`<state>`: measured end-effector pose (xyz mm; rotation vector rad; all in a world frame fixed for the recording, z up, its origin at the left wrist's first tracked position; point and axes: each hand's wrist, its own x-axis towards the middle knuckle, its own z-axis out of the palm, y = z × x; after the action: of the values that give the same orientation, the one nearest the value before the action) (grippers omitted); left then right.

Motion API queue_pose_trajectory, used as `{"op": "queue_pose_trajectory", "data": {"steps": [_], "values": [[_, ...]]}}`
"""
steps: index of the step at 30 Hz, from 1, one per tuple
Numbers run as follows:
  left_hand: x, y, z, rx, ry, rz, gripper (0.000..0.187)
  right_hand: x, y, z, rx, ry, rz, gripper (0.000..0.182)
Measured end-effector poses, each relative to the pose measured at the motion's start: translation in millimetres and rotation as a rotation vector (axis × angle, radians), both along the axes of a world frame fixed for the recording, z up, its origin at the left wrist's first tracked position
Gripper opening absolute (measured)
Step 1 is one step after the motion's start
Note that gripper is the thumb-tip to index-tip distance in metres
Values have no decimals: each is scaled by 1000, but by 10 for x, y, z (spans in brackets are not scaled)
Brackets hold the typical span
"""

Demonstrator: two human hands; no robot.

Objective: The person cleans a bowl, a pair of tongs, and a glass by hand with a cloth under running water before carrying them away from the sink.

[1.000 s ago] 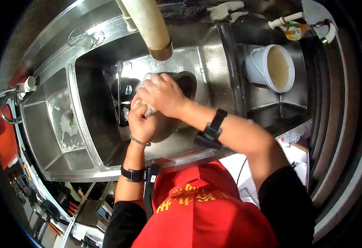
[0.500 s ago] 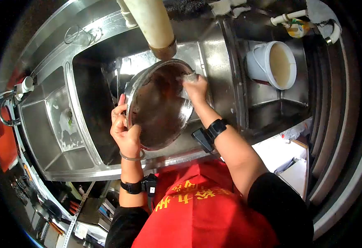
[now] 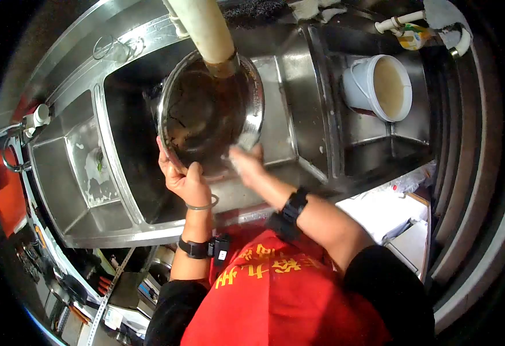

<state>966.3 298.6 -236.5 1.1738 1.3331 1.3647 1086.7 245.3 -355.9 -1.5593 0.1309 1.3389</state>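
Glossy metal basin (image 3: pixel 203 115), smooth metal sink (image 3: pixel 302 106), satiny plastic bucket (image 3: pixel 358 91).

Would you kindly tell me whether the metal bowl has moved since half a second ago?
Yes: the metal bowl has shifted away from the person, farther from the sink's front edge; the overhead pipe's end now overlaps its interior in view.

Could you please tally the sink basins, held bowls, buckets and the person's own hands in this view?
Sink basins: 3 (left basin, middle basin, right basin)
Held bowl: 1
Bucket: 1
Hands: 2 (left hand, right hand)
Total: 7
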Motion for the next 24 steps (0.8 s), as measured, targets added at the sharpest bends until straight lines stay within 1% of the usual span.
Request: {"op": "queue_pose_trajectory", "data": {"steps": [1, 2, 3, 4, 5, 6, 8, 9, 10, 11, 12, 14, 15, 16, 18, 19, 20, 21, 22, 23, 24], "values": [[-90, -10, 93, -7, -22, -60, 36, 236, 74, 54, -105, -502, 137, 85], [-159, 68, 93, -10, -52, -126, 37, 338, 68, 0, -50, -616, 254, 86], [-363, 180, 201, 142, 290, -447, 30, 821, 203, 342, 317, -755, 265, 80], [-333, 215, 473, 88, 389, -570, 16, 1007, 338, 658, 45, -941, 504, 59], [-289, 345, 381, 173, 398, -721, 40, 1215, 406, 807, 205, -1110, 619, 49], [-342, 383, 397, 244, 439, -848, 64, 1234, 467, 935, 401, -1246, 747, 40], [-253, 460, 448, 253, 456, -906, 53, 1275, 561, 1124, 617, -1489, 895, 27], [-76, 561, 514, 264, 419, -1015, 38, 1162, 728, 1366, 1100, -1748, 1002, 26], [37, 588, 483, 318, 413, -1007, 28, 1014, 756, 1680, 1094, -1727, 1200, 27], [124, 548, 552, 287, 457, -972, 24, 892, 760, 1887, 1058, -1754, 1287, 26], [169, 549, 587, 253, 508, -962, 20, 822, 762, 1961, 1002, -1777, 1352, 26], [131, 575, 759, 337, 380, -885, 20, 1063, 880, 1831, 1061, -1922, 836, 27], [124, 572, 776, 330, 384, -871, 20, 1091, 893, 1778, 1033, -1893, 833, 24], [54, 601, 857, 262, 293, -855, 20, 1183, 862, 1744, 808, -1829, 724, 20], [-24, 540, 1017, -13, -177, -594, 20, 1483, 877, 909, 531, -705, 312, 16], [-5, 525, 1004, -13, -354, -503, 20, 1238, 728, 1055, 107, -663, 201, 25], [-35, 537, 913, -7, -391, -386, 18, 571, 528, 1125, 302, -112, -348, 36], [-6, 512, 924, 35, -366, -329, 17, 606, 500, 1060, 170, -51, -260, 45], [31, 483, 930, 74, -337, -276, 17, 422, 382, 609, 207, 201, -280, 45], [29, 383, 808, 72, -307, -246, 17, 69, 250, 680, 200, 437, -279, 31], [66, 385, 726, 99, -285, -205, 17, 31, 258, 817, 75, 401, -326, 39]]}}
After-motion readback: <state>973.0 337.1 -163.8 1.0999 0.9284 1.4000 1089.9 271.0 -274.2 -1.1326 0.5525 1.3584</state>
